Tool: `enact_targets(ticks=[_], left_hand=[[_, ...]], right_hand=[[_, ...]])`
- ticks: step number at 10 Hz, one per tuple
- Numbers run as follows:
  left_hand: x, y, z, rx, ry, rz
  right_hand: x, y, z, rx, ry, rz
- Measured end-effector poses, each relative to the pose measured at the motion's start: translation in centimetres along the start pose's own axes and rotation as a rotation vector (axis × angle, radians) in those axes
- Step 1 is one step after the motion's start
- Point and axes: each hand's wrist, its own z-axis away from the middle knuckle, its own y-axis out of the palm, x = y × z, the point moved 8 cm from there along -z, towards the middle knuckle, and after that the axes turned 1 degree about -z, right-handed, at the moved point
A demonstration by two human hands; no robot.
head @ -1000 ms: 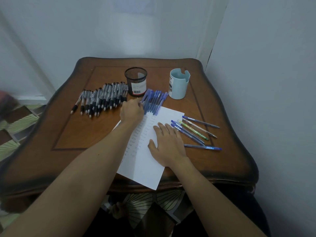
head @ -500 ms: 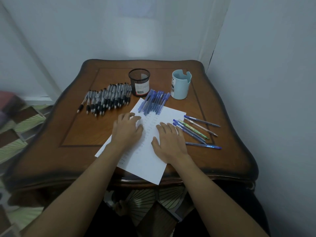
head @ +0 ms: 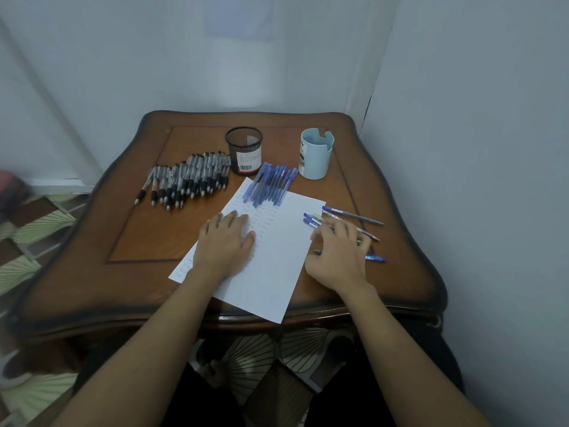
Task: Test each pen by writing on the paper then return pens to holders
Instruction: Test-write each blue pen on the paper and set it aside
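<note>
Head view: loose pens point(head: 354, 215) lie fanned on the tabletop point(head: 138, 235) just right of the paper point(head: 277, 260), with their capped ends reaching the sheet's right edge. Right grip point(head: 338, 254) sits directly on top of that fan, fingers bent down onto the barrels and thumb near the paper's edge. Can't tell if it has a pen pinched or is only touching them, because the contact is hidden under the knuckles. 1 blue pen point(head: 376, 258) pokes out from under the right grip on its right side. 2 more barrels stick out beyond the fingertips.

Left grip point(head: 224, 245) is flat on the left half of the paper, fingers straight, holding nothing and pressing on the sheet. The paper lies skewed with its near corner over the tabletop's front edge, and it carries rows of small marks.

Blue capped pens point(head: 271, 183) are bunched across the paper's far corner, well apart from both grips. A row of clear-barrel pens point(head: 187, 177) lies left of them, off the paper.

2 holders stand at the back. The black mesh holder point(head: 244, 151) is just beside the clear-barrel row, and the light blue holder point(head: 316, 154) is to its right.
</note>
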Motion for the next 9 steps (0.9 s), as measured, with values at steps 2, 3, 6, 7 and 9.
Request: enact_targets(ticks=[2, 3, 6, 7, 9], left_hand=[[-0.1, -0.1, 0.1, 0.006, 0.0, -0.005], [0.0, 0.0, 0.0, 0.01, -0.005, -0.01], [0.0, 0.1, -0.1, 0.009, -0.007, -0.013], [0.0, 0.0, -0.1, 0.001, -0.006, -0.012], [0.0, 0.1, -0.2, 0.011, -0.008, -0.02]], right_hand=[[-1.9, -0.6, -0.7, -0.049, 0.083, 0.073], [-1.9, -0.9, -2.0, -0.087, 0.045, 0.088], [-5.0, 0.9, -4.6, 0.121, 0.317, 0.198], [-4.6, 2.0, -4.8, 0.185, 0.25, 0.224], [-1.5, 3.6, -5.1, 0.312, -0.072, 0.263]])
